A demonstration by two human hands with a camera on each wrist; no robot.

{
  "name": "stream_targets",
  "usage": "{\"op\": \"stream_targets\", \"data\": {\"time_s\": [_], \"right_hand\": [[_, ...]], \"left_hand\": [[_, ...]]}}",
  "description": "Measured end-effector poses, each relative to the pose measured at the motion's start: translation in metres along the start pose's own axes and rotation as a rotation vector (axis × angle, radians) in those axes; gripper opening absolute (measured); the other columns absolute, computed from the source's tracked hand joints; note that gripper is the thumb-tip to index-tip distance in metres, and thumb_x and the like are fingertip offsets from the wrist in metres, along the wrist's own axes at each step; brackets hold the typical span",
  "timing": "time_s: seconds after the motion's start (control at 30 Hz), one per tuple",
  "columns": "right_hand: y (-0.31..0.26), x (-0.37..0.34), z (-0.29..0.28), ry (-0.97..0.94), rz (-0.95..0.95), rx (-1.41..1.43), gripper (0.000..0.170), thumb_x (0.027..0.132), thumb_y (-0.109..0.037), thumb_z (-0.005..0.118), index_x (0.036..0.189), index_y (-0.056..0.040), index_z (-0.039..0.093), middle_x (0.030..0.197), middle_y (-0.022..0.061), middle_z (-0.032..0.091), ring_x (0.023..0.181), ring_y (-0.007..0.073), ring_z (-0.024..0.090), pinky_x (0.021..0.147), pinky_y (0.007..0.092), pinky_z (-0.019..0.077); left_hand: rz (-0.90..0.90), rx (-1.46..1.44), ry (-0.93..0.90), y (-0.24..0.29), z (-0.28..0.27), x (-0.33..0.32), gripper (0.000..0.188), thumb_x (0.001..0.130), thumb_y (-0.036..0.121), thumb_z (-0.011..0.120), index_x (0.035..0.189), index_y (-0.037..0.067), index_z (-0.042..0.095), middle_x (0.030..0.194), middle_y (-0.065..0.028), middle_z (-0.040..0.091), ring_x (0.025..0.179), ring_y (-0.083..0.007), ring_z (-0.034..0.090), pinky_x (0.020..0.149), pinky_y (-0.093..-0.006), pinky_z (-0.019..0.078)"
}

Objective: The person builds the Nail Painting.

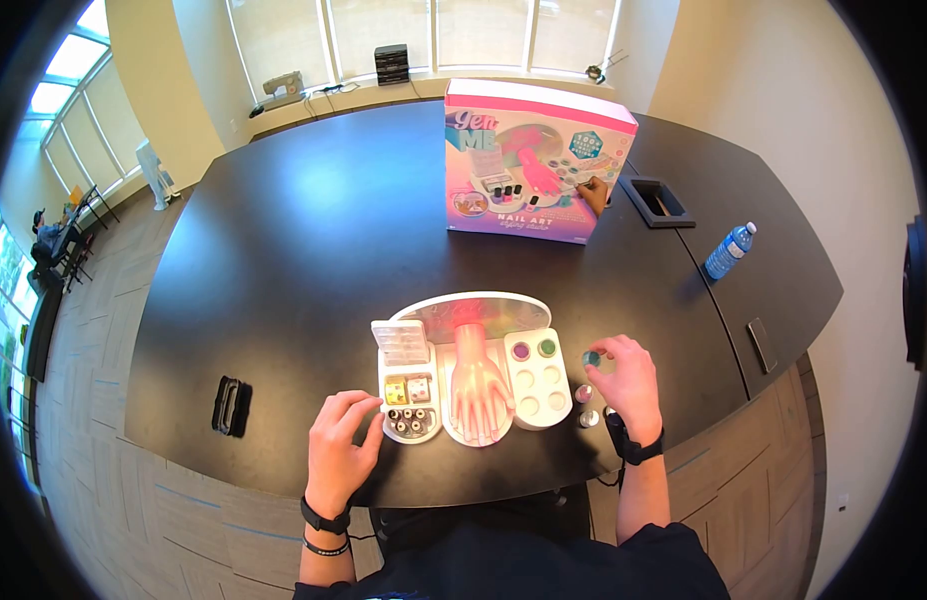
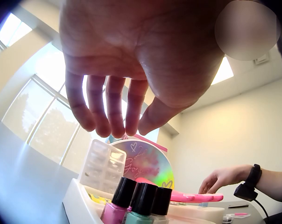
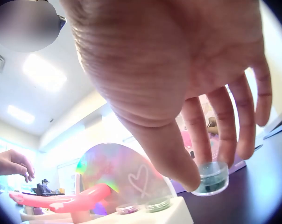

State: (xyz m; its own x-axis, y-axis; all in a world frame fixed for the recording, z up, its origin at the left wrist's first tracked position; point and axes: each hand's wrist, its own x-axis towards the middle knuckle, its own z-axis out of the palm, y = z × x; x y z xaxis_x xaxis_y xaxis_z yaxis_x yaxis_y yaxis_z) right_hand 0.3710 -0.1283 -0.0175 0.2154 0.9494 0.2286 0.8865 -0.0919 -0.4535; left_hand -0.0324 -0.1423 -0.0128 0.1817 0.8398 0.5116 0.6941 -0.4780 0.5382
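My right hand [image 1: 628, 384] pinches a small clear jar with green contents [image 3: 213, 181] between thumb and fingers, right of the white nail art station [image 1: 529, 412]. Two jars, purple [image 1: 521, 351] and green [image 1: 547, 347], sit in that station's round wells. Palm down, my left hand [image 1: 341, 446] hovers by the station's left edge with fingers loosely bent and holding nothing. Below it, nail polish bottles with black caps [image 2: 144, 198] stand in a compartment. A pink model hand [image 1: 475, 385] lies palm down in the middle, before a rounded iridescent panel [image 2: 150, 161].
Behind the station stands a large pink box [image 1: 523, 165]. A water bottle [image 1: 730, 251] is at the right, and a black case [image 1: 230, 406] lies at the left. Two small clear jars [image 1: 585, 394] stand by my right wrist. The dark table [image 1: 313, 240] has a curved front edge.
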Motion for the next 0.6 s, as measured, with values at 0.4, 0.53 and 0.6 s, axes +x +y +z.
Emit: {"op": "stream_targets", "data": {"time_s": [0.4, 0.53, 0.6], "right_hand": [[-0.034, -0.005, 0.02, -0.06, -0.2, 0.037, 0.024, 0.085, -0.021, 0.085, 0.108, -0.0139, 0.084, 0.107, 0.0066, 0.077, 0.103, 0.0302, 0.07, 0.092, 0.0445, 0.0542], [-0.041, -0.006, 0.026, -0.111, -0.253, 0.032, 0.024, 0.087, -0.022, 0.085, 0.11, -0.0146, 0.084, 0.108, 0.0052, 0.076, 0.105, 0.0284, 0.069, 0.093, 0.0438, 0.0533], [-0.044, -0.006, 0.029, -0.126, -0.262, 0.029, 0.024, 0.087, -0.021, 0.084, 0.111, -0.0149, 0.084, 0.109, 0.0048, 0.076, 0.106, 0.028, 0.068, 0.093, 0.0438, 0.053]], "left_hand": [[0.044, -0.056, 0.011, 0.002, 0.003, -0.001, 0.021, 0.087, 0.003, 0.082, 0.107, 0.003, 0.076, 0.107, -0.0116, 0.073, 0.097, -0.0325, 0.071, 0.084, -0.0417, 0.0582], [0.055, -0.052, 0.012, 0.001, 0.004, 0.0, 0.021, 0.087, 0.003, 0.083, 0.107, 0.003, 0.076, 0.107, -0.0112, 0.073, 0.097, -0.0322, 0.07, 0.084, -0.0414, 0.0581], [0.059, -0.055, 0.012, 0.001, 0.003, 0.0, 0.021, 0.087, 0.003, 0.083, 0.107, 0.003, 0.076, 0.107, -0.0111, 0.073, 0.097, -0.0321, 0.07, 0.084, -0.0413, 0.058]]}}
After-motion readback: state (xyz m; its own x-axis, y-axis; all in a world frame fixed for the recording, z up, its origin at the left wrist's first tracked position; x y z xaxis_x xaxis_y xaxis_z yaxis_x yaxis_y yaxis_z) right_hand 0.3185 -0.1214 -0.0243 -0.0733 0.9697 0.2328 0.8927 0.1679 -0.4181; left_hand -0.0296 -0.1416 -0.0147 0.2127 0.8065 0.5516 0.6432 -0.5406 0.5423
